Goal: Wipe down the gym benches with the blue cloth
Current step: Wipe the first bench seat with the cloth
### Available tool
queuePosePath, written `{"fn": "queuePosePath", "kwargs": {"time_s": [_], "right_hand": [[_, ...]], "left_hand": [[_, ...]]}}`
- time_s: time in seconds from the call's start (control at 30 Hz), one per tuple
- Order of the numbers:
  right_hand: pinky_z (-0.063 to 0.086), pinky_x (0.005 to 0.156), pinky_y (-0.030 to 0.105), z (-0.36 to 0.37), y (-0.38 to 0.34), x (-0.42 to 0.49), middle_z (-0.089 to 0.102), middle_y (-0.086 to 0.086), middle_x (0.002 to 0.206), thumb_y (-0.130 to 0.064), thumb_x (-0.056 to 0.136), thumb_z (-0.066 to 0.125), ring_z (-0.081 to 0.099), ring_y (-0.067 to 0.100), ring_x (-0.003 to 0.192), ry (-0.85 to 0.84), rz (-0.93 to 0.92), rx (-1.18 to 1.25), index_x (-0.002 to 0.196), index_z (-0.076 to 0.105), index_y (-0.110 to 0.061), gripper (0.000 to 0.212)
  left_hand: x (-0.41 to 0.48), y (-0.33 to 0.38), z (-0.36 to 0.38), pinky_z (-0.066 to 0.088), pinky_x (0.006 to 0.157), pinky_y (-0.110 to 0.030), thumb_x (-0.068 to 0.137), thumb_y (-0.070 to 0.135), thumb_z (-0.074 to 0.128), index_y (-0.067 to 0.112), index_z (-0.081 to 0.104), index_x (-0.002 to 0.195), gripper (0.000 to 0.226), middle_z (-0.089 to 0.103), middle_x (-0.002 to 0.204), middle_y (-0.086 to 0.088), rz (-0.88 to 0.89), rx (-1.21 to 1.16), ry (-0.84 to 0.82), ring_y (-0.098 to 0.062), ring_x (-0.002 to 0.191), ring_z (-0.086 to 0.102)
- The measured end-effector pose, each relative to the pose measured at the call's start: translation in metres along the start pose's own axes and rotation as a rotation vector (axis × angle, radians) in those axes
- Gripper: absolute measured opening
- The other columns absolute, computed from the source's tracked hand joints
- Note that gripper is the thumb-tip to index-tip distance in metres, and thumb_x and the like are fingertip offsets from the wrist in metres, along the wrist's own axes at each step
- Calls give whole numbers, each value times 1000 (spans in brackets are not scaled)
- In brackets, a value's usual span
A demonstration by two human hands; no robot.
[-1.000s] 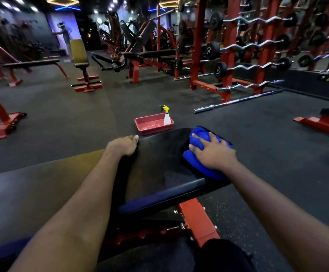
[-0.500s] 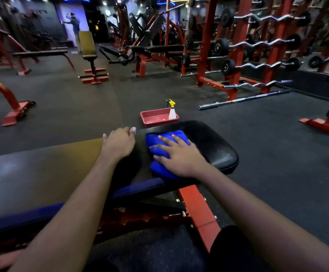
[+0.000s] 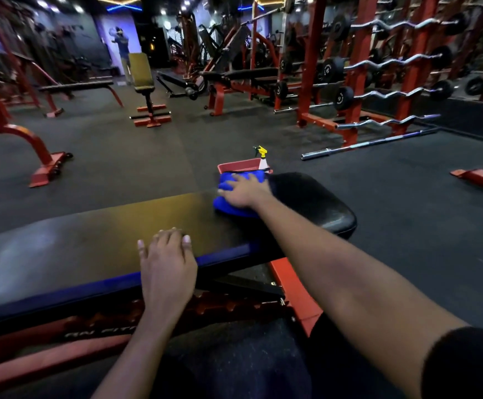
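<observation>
A black padded gym bench [image 3: 90, 243] with a blue side band and a red frame runs across in front of me. The blue cloth [image 3: 228, 205] lies bunched on the pad near its far edge, at the seam before the rounded seat end. My right hand [image 3: 241, 190] presses flat on the cloth with fingers spread. My left hand [image 3: 167, 263] rests on the near edge of the pad, fingers extended onto the top, holding nothing.
A red tray [image 3: 239, 165] with a yellow-topped spray bottle [image 3: 262, 158] sits on the floor just beyond the bench. Red racks with barbells [image 3: 378, 99] stand at the right. Other benches [image 3: 145, 79] and a person [image 3: 122, 50] are far back.
My right hand slid the cloth leftward from the seat end and then away toward the far edge of the pad. My left hand shifted from the far edge to the near edge.
</observation>
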State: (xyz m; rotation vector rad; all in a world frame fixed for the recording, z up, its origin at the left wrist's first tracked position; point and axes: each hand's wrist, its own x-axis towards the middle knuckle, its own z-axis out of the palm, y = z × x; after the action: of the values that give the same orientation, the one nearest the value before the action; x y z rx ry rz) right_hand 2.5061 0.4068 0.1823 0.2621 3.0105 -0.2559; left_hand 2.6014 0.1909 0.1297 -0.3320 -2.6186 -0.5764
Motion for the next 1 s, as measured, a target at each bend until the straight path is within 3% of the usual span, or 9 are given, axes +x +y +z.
{"fn": "queuePosePath", "kwargs": {"time_s": [0.1,0.2,0.3,0.43,0.53,0.63,0.8,0.9,1.0], "right_hand": [[7,120,57,17,-24,-33,14,-14,165,-61,98,30,9,24,153,36,-152,25,147,36,-50,50],[15,120,49,32,2,-73,23,-15,162,-59,99,33,16,18,151,189,-136,57,145,42,-44,50],[22,116,47,39,43,-101,34,-15,157,-56,98,37,25,17,147,376,69,97,139,51,-39,47],[19,116,56,41,92,-112,36,-6,157,-53,98,40,25,26,147,543,404,173,136,56,-31,47],[21,113,61,45,111,-116,30,-4,160,-50,98,44,19,31,149,689,641,431,134,58,-26,46],[29,111,57,60,95,-119,27,-8,161,-46,97,49,11,28,151,878,707,655,136,58,-23,46],[35,109,54,105,13,-127,42,-4,154,-43,93,52,16,29,151,1126,519,578,126,65,-22,42],[36,110,55,122,-33,-135,50,-3,148,-45,93,49,25,29,148,1133,348,547,121,67,-24,40],[24,114,59,131,-43,-147,49,-9,148,-49,94,46,26,24,148,1033,181,421,124,64,-32,39]], "left_hand": [[-7,-8,11,22,117,-52,97,18,41,4,64,114,32,65,117,-16,33,31,109,-34,113,56],[-11,-7,19,23,118,-48,94,24,38,5,64,117,40,65,122,-14,58,38,152,-31,115,57],[-14,-6,19,23,118,-43,97,25,37,6,63,123,41,62,131,-11,46,12,165,-27,124,54],[-17,-9,16,20,120,-42,101,22,41,8,61,126,35,60,134,-11,62,0,162,-25,129,50],[-19,-13,15,18,121,-41,101,21,42,6,60,128,36,59,135,-13,79,12,150,-26,130,49],[-19,-14,15,16,122,-42,101,22,39,3,59,128,39,60,133,-15,89,14,140,-27,130,50],[-18,-17,14,13,123,-40,100,24,32,1,57,130,45,59,133,-16,111,-46,156,-27,130,49],[-18,-19,14,12,123,-37,100,20,32,1,57,128,42,60,130,-17,109,-150,197,-26,128,50],[-17,-18,14,13,123,-36,99,19,32,1,59,125,41,61,127,-17,103,-222,226,-27,125,52]]}}
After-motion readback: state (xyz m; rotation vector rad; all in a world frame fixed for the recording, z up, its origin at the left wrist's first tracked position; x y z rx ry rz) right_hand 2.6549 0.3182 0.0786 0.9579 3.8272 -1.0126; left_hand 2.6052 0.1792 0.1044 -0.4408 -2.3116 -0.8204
